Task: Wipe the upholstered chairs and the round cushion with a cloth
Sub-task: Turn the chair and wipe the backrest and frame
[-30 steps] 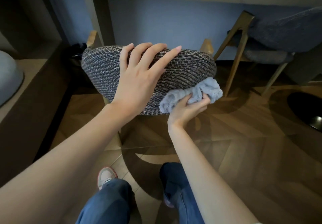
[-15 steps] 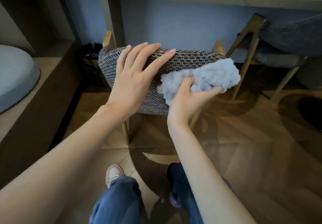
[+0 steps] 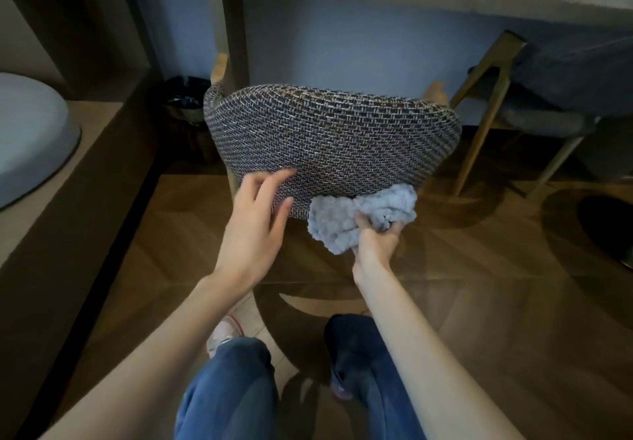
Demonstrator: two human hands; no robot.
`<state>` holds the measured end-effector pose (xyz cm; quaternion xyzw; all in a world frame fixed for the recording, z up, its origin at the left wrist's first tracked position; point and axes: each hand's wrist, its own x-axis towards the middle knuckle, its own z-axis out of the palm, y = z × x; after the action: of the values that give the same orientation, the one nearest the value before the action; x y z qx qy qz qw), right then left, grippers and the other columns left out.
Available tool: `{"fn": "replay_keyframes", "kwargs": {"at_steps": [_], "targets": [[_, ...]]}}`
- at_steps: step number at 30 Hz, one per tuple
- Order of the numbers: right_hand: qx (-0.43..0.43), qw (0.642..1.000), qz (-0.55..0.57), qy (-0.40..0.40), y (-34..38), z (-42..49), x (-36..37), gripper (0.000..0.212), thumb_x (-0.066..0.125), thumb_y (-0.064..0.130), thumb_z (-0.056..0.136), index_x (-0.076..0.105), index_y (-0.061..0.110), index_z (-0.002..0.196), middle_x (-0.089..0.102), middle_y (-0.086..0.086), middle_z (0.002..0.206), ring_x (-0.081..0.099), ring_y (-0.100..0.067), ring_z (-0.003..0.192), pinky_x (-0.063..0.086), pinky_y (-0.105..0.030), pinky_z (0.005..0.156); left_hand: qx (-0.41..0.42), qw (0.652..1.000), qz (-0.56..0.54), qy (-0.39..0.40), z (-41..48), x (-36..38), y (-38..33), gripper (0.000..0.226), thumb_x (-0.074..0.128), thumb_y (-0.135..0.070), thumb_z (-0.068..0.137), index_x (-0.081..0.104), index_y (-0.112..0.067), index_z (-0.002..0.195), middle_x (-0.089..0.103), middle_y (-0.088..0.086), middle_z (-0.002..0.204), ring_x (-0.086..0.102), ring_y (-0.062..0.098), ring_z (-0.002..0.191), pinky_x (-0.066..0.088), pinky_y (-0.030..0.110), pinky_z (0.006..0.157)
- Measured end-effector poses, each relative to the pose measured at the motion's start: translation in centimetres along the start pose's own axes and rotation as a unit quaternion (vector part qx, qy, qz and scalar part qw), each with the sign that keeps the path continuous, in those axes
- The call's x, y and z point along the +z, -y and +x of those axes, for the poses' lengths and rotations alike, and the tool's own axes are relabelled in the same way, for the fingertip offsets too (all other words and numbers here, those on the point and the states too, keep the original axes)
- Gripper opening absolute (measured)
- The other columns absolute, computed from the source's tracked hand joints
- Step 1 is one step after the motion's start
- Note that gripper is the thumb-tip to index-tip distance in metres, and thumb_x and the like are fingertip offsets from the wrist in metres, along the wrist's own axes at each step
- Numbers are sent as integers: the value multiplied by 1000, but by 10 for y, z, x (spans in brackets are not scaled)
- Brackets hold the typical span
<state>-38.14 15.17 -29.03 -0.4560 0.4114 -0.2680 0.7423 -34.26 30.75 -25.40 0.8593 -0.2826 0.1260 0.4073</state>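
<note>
Your right hand (image 3: 375,242) clutches bunched blue cloth (image 3: 356,215) against bottom edge of woven chair back (image 3: 329,145). Your left hand (image 3: 255,220) loose, fingers relaxed, tips just at chair's lower left. Round cushion (image 3: 30,131) sits on ledge, far left. Second chair (image 3: 548,90) right, under desk.

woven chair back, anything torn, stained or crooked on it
Nothing stands out. The woven chair back shows an even weave with no tear or stain. The right hand grips the bunched cloth at its lower edge; the left hand is open near that edge.
</note>
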Motion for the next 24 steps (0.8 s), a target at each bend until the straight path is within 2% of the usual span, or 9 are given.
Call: {"fn": "replay_keyframes", "kwargs": {"at_steps": [2,4,6,8,11,13,16,20,24], "targets": [[-40,996,-56,61,4,-13,-21,44,68,9,87,51,30,122,61,1,126,59,-17,116,47,-40,101,-121,981,-131,81,-9,16,-3,43,54,-32,95,45,-26,137,50,0,121,54,12,108,48,30,94],[-45,986,-57,151,14,-24,-35,34,67,15,89,58,25,120,68,3,116,65,-14,108,53,-35,93,-249,904,-320,138,-13,31,-15,43,59,-34,92,47,-26,132,62,-2,119,64,7,103,55,23,80],[-39,971,-75,223,28,-33,-43,21,60,21,93,62,23,114,70,2,113,66,-13,106,55,-33,89,-322,833,-430,133,-15,45,-25,36,62,-28,91,52,-23,125,68,0,115,67,11,100,58,29,76],[-83,960,-110,243,44,-39,-47,14,50,20,99,63,18,104,68,-7,113,65,-19,108,54,-35,91,-348,813,-459,85,-11,52,-31,32,62,-21,92,55,-16,123,66,7,119,65,21,106,56,39,86],[-266,915,-163,257,71,-44,-41,13,53,8,96,51,15,107,68,5,101,65,-16,99,54,-29,87,-278,862,-423,-28,6,41,-40,19,67,-23,88,66,-16,107,71,5,104,66,16,96,53,32,81],[-338,888,-147,275,85,-48,-31,39,63,4,90,39,20,118,69,6,105,67,-15,99,56,-31,82,-213,889,-390,-113,22,25,-49,7,71,-26,86,68,-20,90,70,-2,85,62,7,78,50,25,69],[-419,872,-192,163,87,-48,-13,62,78,14,77,40,19,126,61,-1,120,61,-13,110,53,-37,91,-151,907,-338,-202,36,8,-64,11,75,-23,82,65,-24,87,68,-9,84,63,7,79,53,27,72],[-528,810,-253,26,71,-39,-2,51,80,11,71,58,4,117,47,-10,116,53,-17,108,45,-23,93,-82,936,-258,-225,31,11,-79,18,68,-21,87,59,-19,103,63,-2,103,59,10,100,49,32,89],[-590,741,-318,-26,64,-28,-2,38,76,16,75,65,2,108,52,-21,118,50,-25,108,46,-35,92,27,976,-136,-167,23,21,-67,36,71,-22,86,61,-12,119,48,8,126,44,13,121,35,24,104]]}}
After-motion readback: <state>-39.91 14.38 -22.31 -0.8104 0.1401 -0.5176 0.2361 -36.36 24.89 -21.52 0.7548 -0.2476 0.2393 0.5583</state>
